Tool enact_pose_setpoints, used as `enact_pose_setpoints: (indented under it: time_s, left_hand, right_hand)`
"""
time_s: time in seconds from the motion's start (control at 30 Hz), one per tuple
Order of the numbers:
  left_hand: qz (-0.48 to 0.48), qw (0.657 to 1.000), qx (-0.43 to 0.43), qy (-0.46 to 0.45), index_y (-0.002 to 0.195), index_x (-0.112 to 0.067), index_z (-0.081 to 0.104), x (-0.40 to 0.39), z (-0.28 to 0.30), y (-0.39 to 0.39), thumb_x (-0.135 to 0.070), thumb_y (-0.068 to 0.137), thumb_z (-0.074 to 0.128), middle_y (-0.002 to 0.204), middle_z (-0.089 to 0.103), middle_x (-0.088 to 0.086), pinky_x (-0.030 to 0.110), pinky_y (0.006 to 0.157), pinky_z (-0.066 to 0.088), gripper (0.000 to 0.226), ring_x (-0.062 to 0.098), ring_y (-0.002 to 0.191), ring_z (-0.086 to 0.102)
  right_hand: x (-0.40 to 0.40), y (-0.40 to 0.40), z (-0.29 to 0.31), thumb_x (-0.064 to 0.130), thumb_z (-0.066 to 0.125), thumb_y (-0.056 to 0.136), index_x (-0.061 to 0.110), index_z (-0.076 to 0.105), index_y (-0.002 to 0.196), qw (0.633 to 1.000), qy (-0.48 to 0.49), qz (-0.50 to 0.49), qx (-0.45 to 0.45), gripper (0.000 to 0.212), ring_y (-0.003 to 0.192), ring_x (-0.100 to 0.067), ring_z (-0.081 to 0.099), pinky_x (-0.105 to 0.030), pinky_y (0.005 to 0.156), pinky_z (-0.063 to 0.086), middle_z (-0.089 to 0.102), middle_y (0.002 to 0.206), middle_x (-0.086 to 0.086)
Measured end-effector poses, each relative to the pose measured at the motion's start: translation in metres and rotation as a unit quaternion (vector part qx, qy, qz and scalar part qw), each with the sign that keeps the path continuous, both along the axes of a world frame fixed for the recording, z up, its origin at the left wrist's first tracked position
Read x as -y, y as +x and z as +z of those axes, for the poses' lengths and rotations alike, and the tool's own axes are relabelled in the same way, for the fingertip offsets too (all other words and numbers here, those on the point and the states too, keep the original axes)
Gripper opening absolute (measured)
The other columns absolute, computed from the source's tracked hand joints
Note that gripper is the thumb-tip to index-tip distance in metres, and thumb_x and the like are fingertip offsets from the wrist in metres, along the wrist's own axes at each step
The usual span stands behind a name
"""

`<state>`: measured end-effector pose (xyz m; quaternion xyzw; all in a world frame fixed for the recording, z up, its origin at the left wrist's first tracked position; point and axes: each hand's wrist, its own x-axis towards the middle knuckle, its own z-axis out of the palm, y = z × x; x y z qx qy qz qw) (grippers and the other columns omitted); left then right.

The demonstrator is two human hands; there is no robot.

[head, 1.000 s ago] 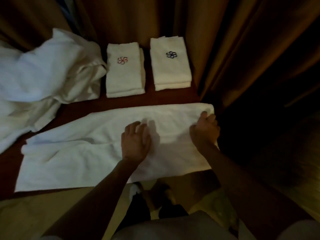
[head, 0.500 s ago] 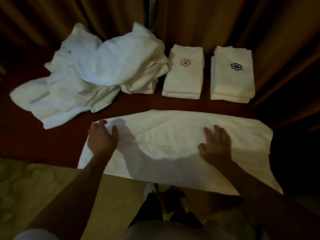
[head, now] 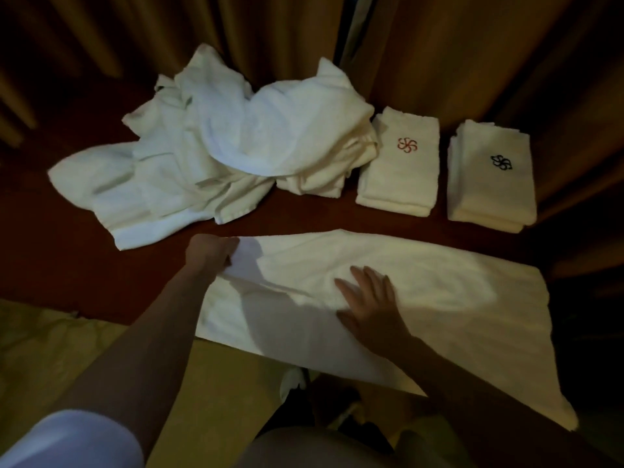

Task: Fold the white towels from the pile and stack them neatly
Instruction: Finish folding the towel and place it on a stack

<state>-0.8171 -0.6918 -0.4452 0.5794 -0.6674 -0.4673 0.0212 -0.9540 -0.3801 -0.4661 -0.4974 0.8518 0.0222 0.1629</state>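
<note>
Head view:
Surface: dark red table, brown curtains behind.
Towel: spread lower centre.
Left hand: pinching its left end.
Right hand: flat, fingers spread on it.
Pile: upper left.
Folded stacks: upper right.

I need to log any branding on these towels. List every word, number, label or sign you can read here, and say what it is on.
No words, letters or numbers can be read.
Red pinwheel-flower emblem, no lettering: on top of the left folded stack.
Dark pinwheel-flower emblem, no lettering: on top of the right folded stack.
Spread towel, unfolded pile: no marks visible.
</note>
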Motion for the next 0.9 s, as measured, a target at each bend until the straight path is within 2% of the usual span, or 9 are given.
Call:
enact_pose_setpoints:
  time_s: [0.13,0.23,0.3,0.37,0.5,0.63,0.7,0.8,0.9]
  left_hand:
    - [0.067,0.991,-0.114,-0.017,0.069,-0.003,0.065,0.009,-0.006,0.002,-0.026,0.096,0.061,0.063,0.062,0.02,0.04,0.063,0.05,0.036,0.03,0.058,0.059]
    - [0.054,0.992,-0.112,-0.014,0.089,-0.004,0.068,0.009,-0.013,0.001,-0.031,0.097,0.059,0.082,0.066,0.018,0.042,0.065,0.055,0.029,0.034,0.074,0.064]
    - [0.048,0.992,-0.113,0.033,0.094,-0.004,0.07,0.008,-0.014,0.001,-0.042,0.087,0.069,0.091,0.069,0.019,0.045,0.075,0.056,0.038,0.037,0.088,0.068]
    - [0.046,0.988,-0.09,0.114,0.09,-0.004,0.071,0.008,-0.009,-0.002,-0.05,0.077,0.079,0.087,0.07,0.014,0.041,0.076,0.055,0.048,0.031,0.083,0.069]
    - [-0.057,0.969,-0.077,0.229,0.099,-0.014,0.073,0.005,0.005,-0.008,-0.037,0.082,0.078,0.097,0.073,0.006,0.033,0.079,0.055,0.029,0.019,0.084,0.069]
    - [0.064,0.893,-0.261,0.361,0.091,-0.009,0.075,0.01,0.011,-0.008,-0.033,0.1,0.052,0.091,0.075,0.008,0.027,0.065,0.058,0.034,0.016,0.074,0.073]
    - [0.108,0.859,-0.294,0.405,0.101,-0.007,0.072,0.014,0.012,-0.009,-0.041,0.102,0.046,0.095,0.076,0.009,0.033,0.073,0.056,0.043,0.02,0.082,0.073]
    - [0.084,0.888,-0.254,0.373,0.112,-0.008,0.069,0.017,0.006,-0.009,-0.046,0.095,0.058,0.107,0.073,0.008,0.037,0.082,0.052,0.043,0.023,0.096,0.068]
    - [0.047,0.946,-0.195,0.256,0.113,-0.004,0.068,0.016,0.001,-0.01,-0.028,0.094,0.065,0.106,0.068,0.013,0.035,0.082,0.051,0.031,0.022,0.09,0.064]
  right_hand:
    - [-0.008,-0.006,0.002,0.064,0.038,0.095,0.032,0.042,0.146,0.999,0.023,0.027,-0.01,0.06,0.143,-0.035,0.032,-0.059,0.113,0.028,0.038,0.155,-0.012]
    - [-0.007,-0.009,0.001,0.065,0.037,0.096,0.035,0.037,0.148,0.999,0.019,0.026,-0.006,0.06,0.146,-0.034,0.026,-0.06,0.115,0.026,0.032,0.158,-0.01]
    - [-0.006,-0.008,0.003,0.066,0.036,0.095,0.036,0.037,0.148,0.999,0.02,0.029,-0.004,0.061,0.144,-0.036,0.028,-0.062,0.113,0.026,0.033,0.157,-0.01]
    - [-0.006,-0.008,0.005,0.066,0.034,0.094,0.035,0.038,0.147,0.999,0.015,0.034,-0.005,0.062,0.143,-0.037,0.031,-0.063,0.112,0.026,0.035,0.156,-0.01]
    - [-0.009,-0.008,0.004,0.068,0.026,0.096,0.039,0.03,0.151,0.999,0.018,0.034,-0.007,0.063,0.146,-0.035,0.025,-0.061,0.115,0.022,0.028,0.16,-0.007]
    - [-0.01,-0.01,0.004,0.072,0.018,0.094,0.042,0.025,0.151,0.999,0.014,0.04,-0.005,0.065,0.148,-0.032,0.02,-0.057,0.117,0.017,0.023,0.162,-0.005]
    - [-0.009,-0.011,0.007,0.072,0.016,0.094,0.042,0.028,0.15,0.999,0.013,0.039,-0.005,0.065,0.147,-0.033,0.026,-0.058,0.115,0.022,0.029,0.16,-0.005]
    - [-0.009,-0.011,0.006,0.072,0.016,0.094,0.041,0.031,0.15,0.999,0.008,0.042,-0.003,0.066,0.145,-0.034,0.029,-0.059,0.114,0.024,0.031,0.159,-0.005]
    - [-0.012,-0.013,0.002,0.073,0.019,0.094,0.043,0.023,0.151,0.999,0.004,0.046,-0.005,0.065,0.149,-0.031,0.019,-0.058,0.117,0.019,0.023,0.162,-0.003]
